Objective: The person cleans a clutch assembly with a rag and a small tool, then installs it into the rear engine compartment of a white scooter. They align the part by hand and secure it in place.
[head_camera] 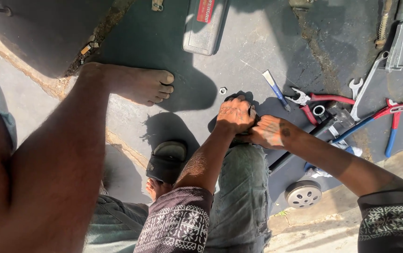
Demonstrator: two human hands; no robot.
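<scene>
Dark metal is what both my hands are working on: a small black part (242, 138) resting on my knee (241, 164), mostly hidden beneath my fingers, so I cannot tell its shape. My left hand (233, 115) is curled over its top, its grip closed around the part, knuckles up in the sun. My right hand (271, 131) comes in from the right and meets the left at the same spot; its fingers are tucked under and out of sight, so I cannot tell whether that grip is clamped or only pressing against the part.

Just beyond my right wrist a long black bar (300, 145) slants over the dark ground (257, 51). Past it lie red-handled pliers (316, 99), a chisel with a blue shaft (276, 90), an open-ended spanner (355, 87) and a long tool with red and blue handles (391, 122). A small hex nut (223, 90) sits alone near my left hand. A grey tool case (205, 26) lies farther up, and a round perforated metal disc (303, 194) rests near the pavement edge below my right forearm.

On the left a bare foot (140, 84) stands flat on the ground, and a black sandal (166, 161) sits just beside my knee.
</scene>
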